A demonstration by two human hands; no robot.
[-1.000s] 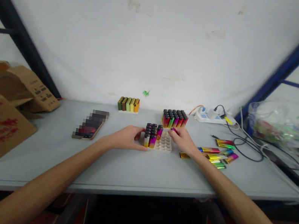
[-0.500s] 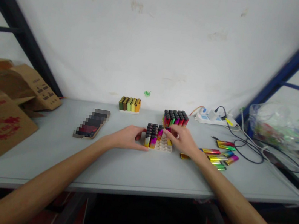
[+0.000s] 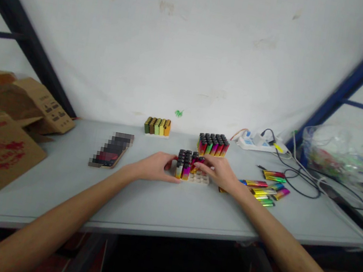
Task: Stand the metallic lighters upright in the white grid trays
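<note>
A pale tray with round holes (image 3: pixel 202 180) lies on the table. Upright lighters (image 3: pixel 183 166) with black tops and shiny coloured bodies fill its left part. From the left, my left hand (image 3: pixel 153 166) grips the tray's end, thumb along the front corner and fingers behind the lighters. My right hand (image 3: pixel 220 172) pinches a yellowish lighter (image 3: pixel 194 169) over the tray, close beside the standing ones; fingers partly cover it, so how deep it sits is hidden. Several loose metallic lighters (image 3: pixel 262 192) lie on the table to the right of that hand.
Behind stand a full block of colourful lighters (image 3: pixel 212 146) and another of green-to-orange lighters (image 3: pixel 157 127). A phone (image 3: pixel 112 150) lies left, beside cardboard boxes (image 3: pixel 1 152). On the right are a power strip (image 3: pixel 248 143), cables (image 3: pixel 300 193) and a plastic bag (image 3: pixel 338 153).
My right hand has shifted a little to the left, bringing the lighter in against the row of standing ones. My left hand has stayed at the tray's end.
</note>
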